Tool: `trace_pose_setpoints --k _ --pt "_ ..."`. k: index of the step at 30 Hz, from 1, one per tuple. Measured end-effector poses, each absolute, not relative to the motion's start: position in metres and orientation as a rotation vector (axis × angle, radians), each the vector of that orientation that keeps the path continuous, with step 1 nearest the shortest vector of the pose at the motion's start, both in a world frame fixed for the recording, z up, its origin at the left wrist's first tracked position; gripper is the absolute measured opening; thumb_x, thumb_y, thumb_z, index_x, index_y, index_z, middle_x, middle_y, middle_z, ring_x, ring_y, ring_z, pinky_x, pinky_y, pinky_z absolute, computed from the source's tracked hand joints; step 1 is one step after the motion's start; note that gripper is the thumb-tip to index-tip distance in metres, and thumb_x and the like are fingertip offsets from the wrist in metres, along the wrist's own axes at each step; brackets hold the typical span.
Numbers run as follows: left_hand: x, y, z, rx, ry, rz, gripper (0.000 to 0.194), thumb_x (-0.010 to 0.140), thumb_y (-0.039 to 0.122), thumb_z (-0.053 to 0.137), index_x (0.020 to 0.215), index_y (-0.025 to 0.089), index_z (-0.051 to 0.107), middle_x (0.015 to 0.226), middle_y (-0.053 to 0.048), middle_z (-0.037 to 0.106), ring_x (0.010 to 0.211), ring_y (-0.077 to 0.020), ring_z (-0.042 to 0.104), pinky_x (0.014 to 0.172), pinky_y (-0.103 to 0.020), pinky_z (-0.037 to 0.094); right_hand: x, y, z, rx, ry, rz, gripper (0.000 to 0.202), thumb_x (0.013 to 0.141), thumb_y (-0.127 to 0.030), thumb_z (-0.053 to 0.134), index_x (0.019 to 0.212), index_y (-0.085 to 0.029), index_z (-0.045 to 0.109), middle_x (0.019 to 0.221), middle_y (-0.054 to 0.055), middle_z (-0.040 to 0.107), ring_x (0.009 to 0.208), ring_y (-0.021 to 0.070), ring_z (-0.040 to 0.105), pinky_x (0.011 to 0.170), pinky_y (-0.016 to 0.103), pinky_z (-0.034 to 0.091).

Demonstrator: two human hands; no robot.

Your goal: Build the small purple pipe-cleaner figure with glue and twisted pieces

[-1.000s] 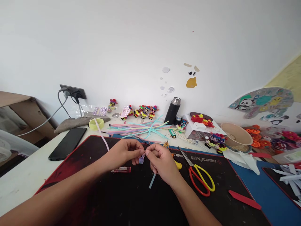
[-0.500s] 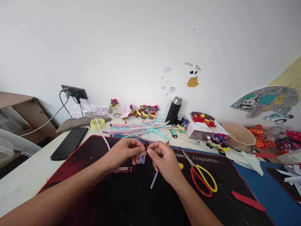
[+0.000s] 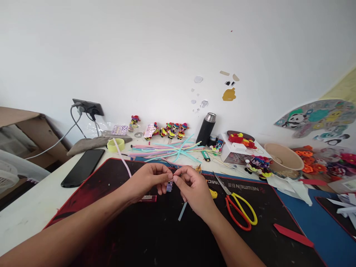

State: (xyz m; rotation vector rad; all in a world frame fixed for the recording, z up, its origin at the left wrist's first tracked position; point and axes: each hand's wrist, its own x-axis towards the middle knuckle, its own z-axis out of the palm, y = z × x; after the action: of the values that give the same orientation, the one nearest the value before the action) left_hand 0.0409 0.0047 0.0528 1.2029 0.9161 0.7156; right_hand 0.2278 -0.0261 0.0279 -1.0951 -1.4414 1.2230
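Note:
Over the dark desk mat [image 3: 144,233], my two hands meet fingertip to fingertip. My left hand [image 3: 152,180] is closed in a pinch, with a small purple figure [image 3: 169,186] at its fingers. Thumb and forefinger of my right hand [image 3: 193,187] are also pinched together, touching the same spot just above the figure. Whatever lies between the fingertips is too small to make out. A pale glue stick or strip [image 3: 182,212] shows below my right hand. Large scissors [image 3: 240,209] with red and yellow handles lie to the right.
Behind my hands lies a bundle of pastel pipe cleaners [image 3: 167,150], beside a yellow tape roll [image 3: 115,145]. A black phone [image 3: 83,168] is at the left. A black flask [image 3: 205,129], a white box [image 3: 241,152] and several small dolls [image 3: 174,130] stand along the wall.
My fingertips have stayed pinched together, with only a slight shift. The purple figure has turned a little and is more covered by the fingers.

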Motion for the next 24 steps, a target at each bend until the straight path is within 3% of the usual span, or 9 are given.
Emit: trace_pose_setpoints --k 24 --pt "0.0390 0.0059 0.0534 1.347 0.933 0.738 0.037 0.079 0.049 0.081 0.082 0.014 0.066 0.058 0.002 0.066 0.051 -0.0097 0.058 0.052 -0.021 0.047 0.2286 -0.0244 0.0331 -1.087 -1.323 1.397 0.026 0.090 -0.045 0.069 0.088 -0.020 0.060 0.053 -0.011 0.046 0.033 0.0055 0.037 0.033 0.018 0.028"
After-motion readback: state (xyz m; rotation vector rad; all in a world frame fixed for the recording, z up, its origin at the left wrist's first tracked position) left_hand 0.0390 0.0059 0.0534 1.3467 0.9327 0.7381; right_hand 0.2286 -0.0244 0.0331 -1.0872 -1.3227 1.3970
